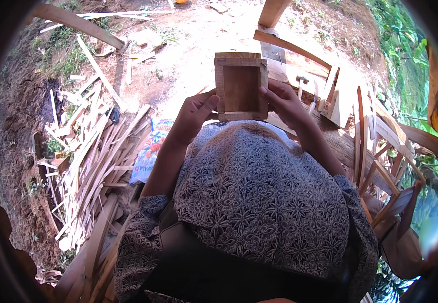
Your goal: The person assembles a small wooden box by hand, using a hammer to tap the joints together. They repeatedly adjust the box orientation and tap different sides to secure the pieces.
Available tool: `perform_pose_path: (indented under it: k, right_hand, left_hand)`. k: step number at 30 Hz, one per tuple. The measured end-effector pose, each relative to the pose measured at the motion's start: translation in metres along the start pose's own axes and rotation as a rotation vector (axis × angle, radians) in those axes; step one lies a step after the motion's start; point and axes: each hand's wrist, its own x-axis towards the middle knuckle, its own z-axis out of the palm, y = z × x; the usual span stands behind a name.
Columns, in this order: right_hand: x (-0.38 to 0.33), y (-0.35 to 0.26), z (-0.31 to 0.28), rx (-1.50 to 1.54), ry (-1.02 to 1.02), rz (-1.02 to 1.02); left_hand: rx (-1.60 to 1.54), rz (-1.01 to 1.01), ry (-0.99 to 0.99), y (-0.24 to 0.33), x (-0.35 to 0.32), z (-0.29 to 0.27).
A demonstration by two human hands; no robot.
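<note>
Between my two hands is a small rectangular wooden box (241, 114), its hollow side turned toward me and its inside in shadow. My left hand (199, 110) grips its left side, with the thumb on the front edge of the frame. On the opposite side, my right hand (285, 101) pinches the box's edge, the thumb in front and the fingers mostly hidden behind. The box is held up above my lap, over the patterned cloth (259, 187) of my clothing.
A pile of thin wood offcuts (95, 161) covers the ground at left, beside a printed plastic sack (151, 151). A hammer (301, 85) lies at right near a thick timber (337, 141). Upright wooden slats (363, 136) stand farther right, near another person (403, 242).
</note>
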Motion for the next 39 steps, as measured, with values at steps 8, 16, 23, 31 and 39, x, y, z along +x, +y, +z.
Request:
perform_pose_path:
  k: [8, 16, 23, 31, 39]
  right_hand:
    - [-0.002, -0.004, 0.007, 0.104, 0.025, -0.001]
    - [-0.003, -0.007, 0.004, 0.071, 0.018, -0.059]
    - [-0.006, -0.006, 0.002, 0.151, 0.081, -0.060]
    - [-0.010, 0.000, -0.004, 0.191, 0.008, -0.047]
    - [-0.014, -0.004, 0.000, 0.163, 0.019, -0.069]
  left_hand:
    - [-0.044, -0.020, 0.057, -0.002, 0.005, 0.000]
    - [-0.046, -0.018, 0.060, -0.002, 0.013, -0.004]
    - [-0.260, -0.069, 0.014, 0.013, 0.017, 0.005]
    - [-0.097, -0.029, -0.064, 0.017, 0.010, 0.006]
    - [-0.090, -0.006, -0.083, 0.012, 0.005, 0.004]
